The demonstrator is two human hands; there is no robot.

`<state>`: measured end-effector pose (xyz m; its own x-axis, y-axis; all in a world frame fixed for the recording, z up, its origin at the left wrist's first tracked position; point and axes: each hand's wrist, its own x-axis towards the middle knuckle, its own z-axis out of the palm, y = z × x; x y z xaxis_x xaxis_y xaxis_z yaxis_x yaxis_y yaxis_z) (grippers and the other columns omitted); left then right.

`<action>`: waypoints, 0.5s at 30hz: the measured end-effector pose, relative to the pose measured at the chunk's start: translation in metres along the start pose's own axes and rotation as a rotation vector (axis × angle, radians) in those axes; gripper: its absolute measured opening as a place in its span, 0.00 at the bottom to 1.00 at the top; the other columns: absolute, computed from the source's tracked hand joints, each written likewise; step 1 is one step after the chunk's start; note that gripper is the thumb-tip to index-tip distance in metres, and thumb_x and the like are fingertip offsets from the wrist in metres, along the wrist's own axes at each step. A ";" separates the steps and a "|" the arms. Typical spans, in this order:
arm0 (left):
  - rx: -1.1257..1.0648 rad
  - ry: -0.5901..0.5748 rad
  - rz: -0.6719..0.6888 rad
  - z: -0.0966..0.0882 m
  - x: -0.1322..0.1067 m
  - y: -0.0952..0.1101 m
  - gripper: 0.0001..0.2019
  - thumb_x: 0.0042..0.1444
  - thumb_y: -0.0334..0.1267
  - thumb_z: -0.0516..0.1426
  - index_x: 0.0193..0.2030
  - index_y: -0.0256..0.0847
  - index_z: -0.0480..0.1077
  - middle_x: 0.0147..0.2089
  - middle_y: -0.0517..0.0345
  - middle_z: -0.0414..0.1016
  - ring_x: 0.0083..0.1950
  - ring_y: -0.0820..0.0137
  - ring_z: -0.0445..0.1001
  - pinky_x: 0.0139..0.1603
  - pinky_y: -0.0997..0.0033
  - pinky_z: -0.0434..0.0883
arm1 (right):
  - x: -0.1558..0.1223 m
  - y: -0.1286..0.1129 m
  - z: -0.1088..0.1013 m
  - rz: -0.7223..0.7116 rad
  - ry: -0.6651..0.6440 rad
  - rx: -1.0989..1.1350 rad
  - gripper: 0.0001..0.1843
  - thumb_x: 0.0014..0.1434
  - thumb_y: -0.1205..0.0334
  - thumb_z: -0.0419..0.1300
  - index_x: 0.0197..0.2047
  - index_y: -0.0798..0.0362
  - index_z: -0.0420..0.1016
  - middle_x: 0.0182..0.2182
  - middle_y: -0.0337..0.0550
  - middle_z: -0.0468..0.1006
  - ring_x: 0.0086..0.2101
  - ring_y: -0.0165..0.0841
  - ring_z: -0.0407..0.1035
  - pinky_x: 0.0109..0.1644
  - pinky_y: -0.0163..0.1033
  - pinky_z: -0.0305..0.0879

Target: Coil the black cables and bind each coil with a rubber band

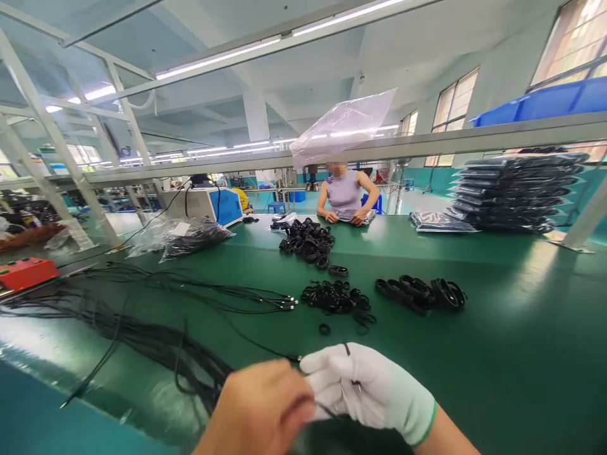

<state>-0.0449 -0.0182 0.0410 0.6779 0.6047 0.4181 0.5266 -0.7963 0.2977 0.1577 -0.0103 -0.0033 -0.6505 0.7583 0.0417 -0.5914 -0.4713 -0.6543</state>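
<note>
My left hand (260, 407) is bare and smeared by motion. Its fingers are curled and pinched against the gloved right hand, where a short stretch of black cable (327, 411) shows. A white glove with a green cuff covers my right hand (367, 385), its fingers closed round the cable; a small metal bit glints in the palm. One black band circles a gloved finger. Just beyond the fingertips lies a cable end (298, 358) with a pale plug. Ahead on the green table are a loose black ring (324, 329) and a pile of small black bands (336, 297).
Bundled black cables (156, 341) stretch along the left, and more plugged cables (256, 300) lie beyond. Coiled cables (420, 294) sit at right, another heap (308, 240) farther back. Bagged goods (516, 193) are stacked at far right. A co-worker (345, 193) sits across the table.
</note>
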 end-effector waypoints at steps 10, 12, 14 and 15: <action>-0.392 -0.093 -0.412 0.001 0.051 -0.015 0.07 0.51 0.35 0.55 0.26 0.40 0.72 0.27 0.63 0.70 0.28 0.74 0.65 0.28 0.76 0.60 | 0.004 0.028 0.015 0.209 -0.065 0.071 0.22 0.48 0.56 0.68 0.41 0.60 0.70 0.29 0.44 0.74 0.34 0.35 0.72 0.46 0.45 0.61; -0.453 -0.123 -0.407 0.011 0.052 -0.023 0.08 0.53 0.36 0.54 0.28 0.39 0.73 0.28 0.62 0.72 0.31 0.72 0.68 0.31 0.75 0.63 | 0.005 0.025 0.019 0.182 -0.084 0.132 0.19 0.47 0.57 0.69 0.37 0.58 0.69 0.25 0.37 0.69 0.31 0.33 0.70 0.46 0.46 0.60; -0.510 -0.163 -0.387 0.025 0.046 -0.032 0.11 0.56 0.37 0.51 0.29 0.39 0.73 0.30 0.61 0.74 0.33 0.70 0.70 0.34 0.75 0.65 | 0.006 0.018 0.022 0.082 -0.079 0.228 0.20 0.45 0.58 0.71 0.36 0.57 0.68 0.22 0.31 0.62 0.26 0.28 0.65 0.40 0.42 0.61; -0.513 -0.179 -0.381 0.033 0.041 -0.037 0.12 0.57 0.37 0.49 0.30 0.39 0.72 0.30 0.61 0.75 0.34 0.69 0.71 0.34 0.75 0.66 | 0.007 0.013 0.023 0.009 -0.071 0.270 0.19 0.45 0.59 0.71 0.36 0.56 0.67 0.22 0.29 0.58 0.25 0.26 0.61 0.37 0.39 0.60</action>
<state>-0.0194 0.0362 0.0185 0.5904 0.8043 0.0664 0.4659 -0.4069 0.7857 0.1346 -0.0218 0.0056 -0.6825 0.7246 0.0957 -0.6848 -0.5882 -0.4303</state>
